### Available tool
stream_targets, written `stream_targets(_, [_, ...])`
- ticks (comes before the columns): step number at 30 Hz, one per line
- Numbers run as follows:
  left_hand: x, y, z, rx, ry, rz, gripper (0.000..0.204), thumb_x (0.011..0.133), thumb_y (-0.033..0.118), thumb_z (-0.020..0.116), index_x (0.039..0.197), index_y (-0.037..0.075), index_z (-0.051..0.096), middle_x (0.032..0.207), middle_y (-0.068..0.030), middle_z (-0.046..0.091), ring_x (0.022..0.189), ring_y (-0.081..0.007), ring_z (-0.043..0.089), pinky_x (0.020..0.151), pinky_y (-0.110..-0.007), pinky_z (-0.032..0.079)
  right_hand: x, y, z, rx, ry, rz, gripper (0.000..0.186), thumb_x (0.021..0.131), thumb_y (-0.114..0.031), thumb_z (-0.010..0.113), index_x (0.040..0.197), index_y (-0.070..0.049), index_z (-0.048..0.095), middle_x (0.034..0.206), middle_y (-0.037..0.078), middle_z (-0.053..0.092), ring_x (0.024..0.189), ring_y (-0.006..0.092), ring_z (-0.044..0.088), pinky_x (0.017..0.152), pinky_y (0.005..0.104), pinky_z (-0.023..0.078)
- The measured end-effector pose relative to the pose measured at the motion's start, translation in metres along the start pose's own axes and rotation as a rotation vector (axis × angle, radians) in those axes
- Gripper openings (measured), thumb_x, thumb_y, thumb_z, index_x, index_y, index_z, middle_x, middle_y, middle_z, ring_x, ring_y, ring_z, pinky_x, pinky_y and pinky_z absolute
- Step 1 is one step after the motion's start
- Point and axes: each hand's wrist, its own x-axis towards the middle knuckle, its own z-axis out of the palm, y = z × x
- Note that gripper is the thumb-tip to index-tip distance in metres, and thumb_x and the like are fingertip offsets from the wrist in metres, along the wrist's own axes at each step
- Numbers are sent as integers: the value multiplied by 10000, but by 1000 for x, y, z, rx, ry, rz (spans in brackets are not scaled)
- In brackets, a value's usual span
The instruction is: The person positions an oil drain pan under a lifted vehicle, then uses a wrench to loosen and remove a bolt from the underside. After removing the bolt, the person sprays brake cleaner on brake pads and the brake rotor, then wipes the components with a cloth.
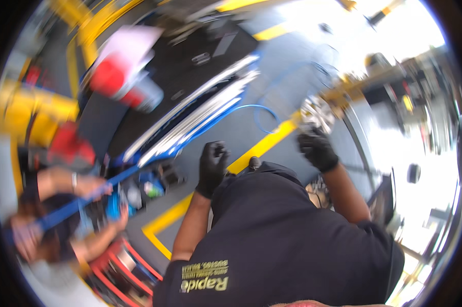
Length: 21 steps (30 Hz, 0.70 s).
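Note:
Both of my hands wear black gloves. My left hand [213,166] is held in front of my torso, its fingers curled in and nothing visible in them. Farther right, my right hand [318,147] is closed at the near edge of a crumpled whitish rag [318,113], which motion blur makes hard to read. The rag lies against the end of a brownish workbench edge [343,94]. Between my hands and beyond them, a blue hose [259,106] loops over the grey floor.
A dark-topped cart with blue edges [200,123] stands ahead left, bearing a red-and-white container [121,82]. At left, another person's arm [70,183] reaches near a blue bar. A red-framed cart [123,273] stands lower left. Yellow lines [264,147] mark the floor.

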Motion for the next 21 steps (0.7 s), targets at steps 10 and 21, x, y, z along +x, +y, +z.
stream_targets(10, [122,143,168,-646,-216,-445,201,1118,253,583,1241,97,607,950,-73,685,715,-142,581,627,-286,466,-89,6,-32,-608,69,-320,243,923,-99,827,1114,13,726,1045,79,755,953,165,716,850,341,578])
stream_targets(21, [109,306,505,-170,-1161,438,331,995,75,736,1273,13,568,1118,-142,713,922,-205,709,815,-341,578,-231,-61,-162,-852,734,-446,296,1012,-256,715,1201,-28,718,942,109,715,847,224,682,767,374,537])
